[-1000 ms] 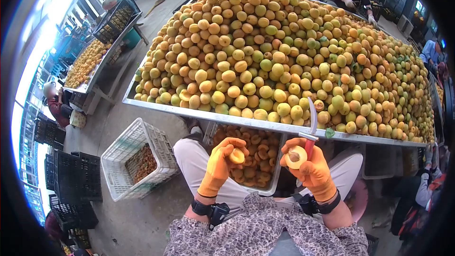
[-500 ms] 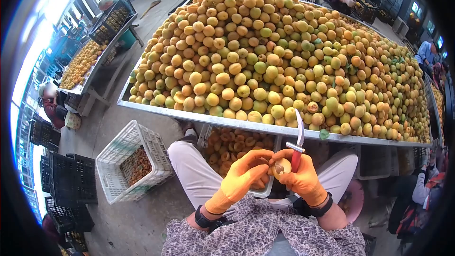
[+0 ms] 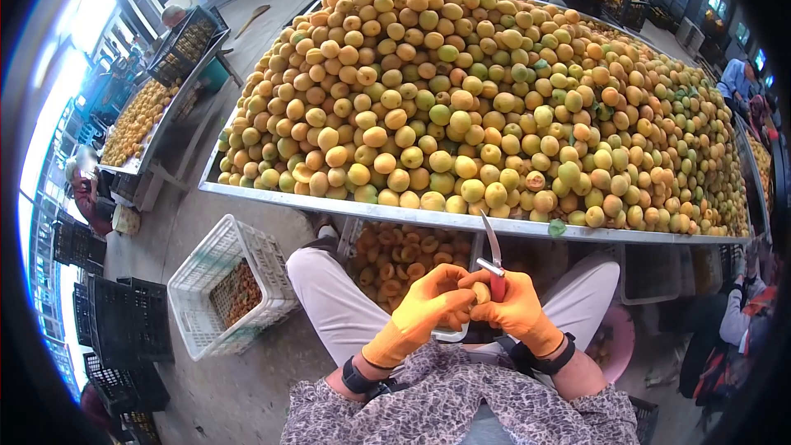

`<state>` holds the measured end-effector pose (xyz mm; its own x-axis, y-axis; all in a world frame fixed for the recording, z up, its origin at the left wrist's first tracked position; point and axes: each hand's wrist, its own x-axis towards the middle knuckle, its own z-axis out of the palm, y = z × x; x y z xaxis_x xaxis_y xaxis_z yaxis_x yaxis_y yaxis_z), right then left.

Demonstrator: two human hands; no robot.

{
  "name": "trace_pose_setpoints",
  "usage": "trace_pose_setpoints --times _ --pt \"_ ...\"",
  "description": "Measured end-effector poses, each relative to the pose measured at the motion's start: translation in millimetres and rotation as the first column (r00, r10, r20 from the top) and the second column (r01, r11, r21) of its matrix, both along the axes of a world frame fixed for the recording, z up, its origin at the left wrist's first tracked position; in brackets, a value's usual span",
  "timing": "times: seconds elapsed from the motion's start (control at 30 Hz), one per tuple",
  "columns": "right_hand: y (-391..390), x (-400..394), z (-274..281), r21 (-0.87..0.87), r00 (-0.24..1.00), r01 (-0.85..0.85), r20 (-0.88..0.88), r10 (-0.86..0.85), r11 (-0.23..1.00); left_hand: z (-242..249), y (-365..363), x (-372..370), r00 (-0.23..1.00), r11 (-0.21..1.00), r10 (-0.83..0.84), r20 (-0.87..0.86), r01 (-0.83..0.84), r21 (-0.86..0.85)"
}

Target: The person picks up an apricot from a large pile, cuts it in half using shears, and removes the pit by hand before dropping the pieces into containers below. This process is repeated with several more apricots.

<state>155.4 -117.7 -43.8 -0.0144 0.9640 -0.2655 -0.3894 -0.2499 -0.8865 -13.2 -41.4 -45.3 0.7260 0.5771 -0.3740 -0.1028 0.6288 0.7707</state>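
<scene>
Both my hands wear orange gloves and meet above my lap. My right hand (image 3: 517, 311) is closed around the red handle of a knife (image 3: 493, 243), its blade pointing up and away from me. Between the hands is an apricot (image 3: 479, 292), mostly covered by fingers. My left hand (image 3: 424, 313) pinches it from the left. Just beyond, a crate of halved apricots (image 3: 404, 259) stands between my knees, under the table edge. A large heap of whole apricots (image 3: 445, 115) lies on the metal-rimmed table (image 3: 371, 211).
A white crate (image 3: 284, 284) with small brown pieces stands on the floor at left. Black crates (image 3: 124, 321) are stacked farther left. Another fruit table (image 3: 161, 128) is behind. A pink basin (image 3: 620, 342) sits at right. Co-workers are across the table and at both sides.
The knife has tilted left and moved left and down with my right hand. The apricot has turned and is more covered by my fingers. The camera view has shifted slightly.
</scene>
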Motion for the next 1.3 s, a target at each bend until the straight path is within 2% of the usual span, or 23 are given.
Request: trace_pose_setpoints --times 0.07,0.13,0.23,0.27,0.33,0.37,0.4,0.47,0.5,0.53,0.6,0.67,0.73,0.8,0.87,0.9,0.93,1.0,1.03,1.13,1.23,1.27,1.3 --pt "0 0 0 -0.004 1.000 0.011 -0.004 -0.011 1.000 -2 1 2 0.998 0.997 -0.051 -0.024 0.053 0.053" --pt "0 2 -11 0.052 1.000 0.004 0.030 -0.006 0.999 -9 4 5 0.997 0.997 -0.075 0.009 0.075 -0.010" --pt "3 15 -10 0.148 0.854 -0.119 0.519 0.025 0.982 -28 12 12 0.992 0.986 -0.119 0.040 0.122 -0.111" --pt "5 18 -5 0.143 0.855 -0.115 0.519 0.024 0.983 -32 15 14 0.988 0.979 -0.147 0.037 0.151 -0.134" --pt "9 23 3 0.126 0.838 -0.090 0.546 0.007 0.988 -28 17 20 0.987 0.986 -0.159 -0.001 0.159 0.054" --pt "10 26 6 0.168 0.816 -0.097 0.578 -0.019 0.981 -22 19 24 0.986 0.988 -0.138 0.094 0.144 -0.060" --pt "12 27 5 0.165 0.816 -0.091 0.577 -0.022 0.982 -13 21 28 0.977 0.975 -0.106 0.184 0.139 -0.175" --pt "14 27 0 0.121 0.869 -0.064 0.494 -0.004 0.991 -13 18 33 0.984 0.978 -0.074 0.160 0.103 -0.179" --pt "15 26 2 0.179 0.800 -0.115 0.600 -0.015 0.977 -21 18 34 0.991 0.986 -0.058 0.120 0.075 -0.148" --pt "17 24 2 0.175 0.799 -0.116 0.601 -0.013 0.978 -28 18 34 0.996 0.992 -0.035 0.082 0.044 -0.114" --pt "23 18 0 0.167 0.846 -0.102 0.533 -0.003 0.981 -39 19 30 0.995 0.986 -0.051 0.085 0.064 -0.154" --pt "26 13 -4 0.169 0.815 -0.105 0.579 -0.012 0.980 -39 25 24 0.980 0.976 0.059 0.190 -0.016 -0.219" --pt "28 8 -9 0.285 0.895 0.109 0.389 -0.219 0.952 -26 30 7 0.993 0.992 0.118 0.020 -0.117 -0.057" --pt "22 11 16 0.356 0.887 0.250 0.289 -0.360 0.901 -42 47 -22 0.940 0.944 0.324 0.110 -0.313 -0.107" --pt "14 8 30 0.376 0.913 0.354 0.057 -0.403 0.856 -41 57 -50 0.876 0.855 0.482 0.034 -0.461 -0.239" --pt "15 9 28 0.555 0.863 0.267 0.226 -0.452 0.788 -47 59 -60 0.848 0.825 0.530 0.022 -0.510 -0.244" --pt "17 9 22 0.584 0.888 0.203 0.228 -0.399 0.786 -50 59 -67 0.829 0.807 0.559 0.012 -0.540 -0.238" --pt "29 4 17 0.544 0.751 0.051 0.532 -0.392 0.837 -55 58 -73 0.820 0.793 0.572 -0.025 -0.560 -0.241" --pt "37 1 11 0.483 0.700 0.066 0.602 -0.385 0.873 -59 55 -72 0.823 0.796 0.567 -0.030 -0.557 -0.238" --pt "39 10 3 0.347 0.726 0.214 0.569 -0.387 0.913 -76 47 -63 0.838 0.801 0.537 -0.099 -0.543 -0.252" --pt "21 25 10 0.281 0.786 0.468 0.302 -0.540 0.838 -114 36 -49 0.895 0.848 0.436 -0.094 -0.444 -0.289" --pt "18 30 14 0.305 0.747 0.533 0.270 -0.608 0.789 -118 27 -36 0.931 0.916 0.348 -0.111 -0.363 -0.173" --pt "15 35 18 0.328 0.701 0.593 0.238 -0.672 0.735 -128 24 -26 0.962 0.945 0.265 -0.060 -0.272 -0.183"
